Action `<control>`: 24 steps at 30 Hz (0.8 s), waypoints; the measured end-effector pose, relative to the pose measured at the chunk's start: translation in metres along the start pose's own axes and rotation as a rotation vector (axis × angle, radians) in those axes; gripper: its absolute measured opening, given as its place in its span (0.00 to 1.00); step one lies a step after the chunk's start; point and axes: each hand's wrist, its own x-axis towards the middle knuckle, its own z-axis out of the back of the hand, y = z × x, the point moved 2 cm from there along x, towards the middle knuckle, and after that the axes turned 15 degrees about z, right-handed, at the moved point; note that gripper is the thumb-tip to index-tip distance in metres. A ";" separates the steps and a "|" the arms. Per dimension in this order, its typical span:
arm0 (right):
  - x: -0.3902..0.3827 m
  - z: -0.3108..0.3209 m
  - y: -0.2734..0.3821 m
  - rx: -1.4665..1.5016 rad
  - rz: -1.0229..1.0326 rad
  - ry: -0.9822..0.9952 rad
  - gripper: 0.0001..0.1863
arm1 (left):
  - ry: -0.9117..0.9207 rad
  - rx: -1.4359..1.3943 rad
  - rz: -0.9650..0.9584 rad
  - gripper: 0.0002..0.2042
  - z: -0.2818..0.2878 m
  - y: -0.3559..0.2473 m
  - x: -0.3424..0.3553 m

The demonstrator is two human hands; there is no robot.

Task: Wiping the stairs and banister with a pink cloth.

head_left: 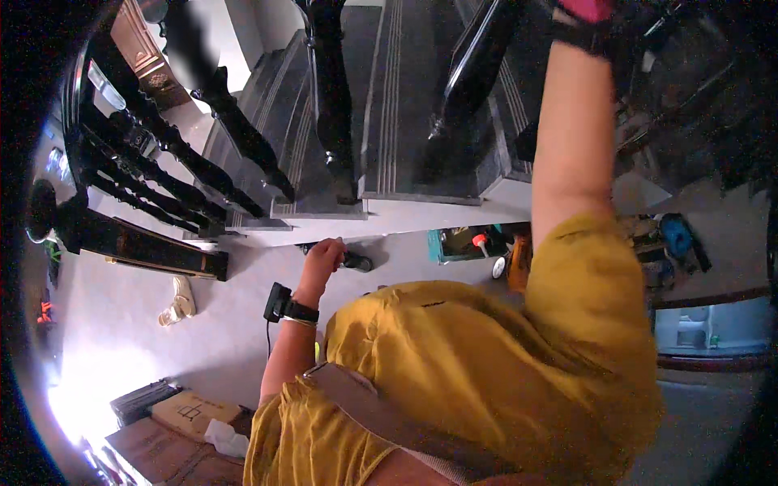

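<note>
My left hand [324, 256] hangs low beside my yellow top, its fingers curled closed; whatever may be inside is hidden. A black device on a strap [289, 306] sits on that wrist. Behind the hand, a dark shoe [356, 261] lies on the floor. My right forearm [572, 130] reaches up to the top edge, past the stair balusters [328, 89]. A dark band [579, 36] circles the right wrist, with a bright pink patch [587, 8] just beyond it. The right hand's fingers do not show, and I cannot make out what they touch.
Dark stone stairs [405, 146] rise ahead behind glossy black balusters. A teal crate [442, 247] of tools stands below them. Pale shoes [180, 303] lie at left on the floor, and cardboard boxes [188, 411] at lower left. Blue and dark items [677, 236] lie at right.
</note>
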 end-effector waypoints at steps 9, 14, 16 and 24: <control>-0.153 -0.037 0.060 0.560 -0.613 -0.059 0.21 | 0.035 -0.007 0.115 0.14 -0.010 0.021 0.005; -0.206 -0.031 0.087 0.642 -0.874 -0.073 0.21 | 0.088 -0.026 0.134 0.15 -0.014 0.032 -0.005; -0.227 -0.031 0.101 0.620 -0.963 -0.044 0.21 | 0.057 -0.005 0.147 0.15 -0.014 0.029 -0.012; -0.270 -0.048 0.139 0.568 -1.159 0.119 0.21 | 0.012 0.011 0.201 0.15 -0.006 0.042 -0.022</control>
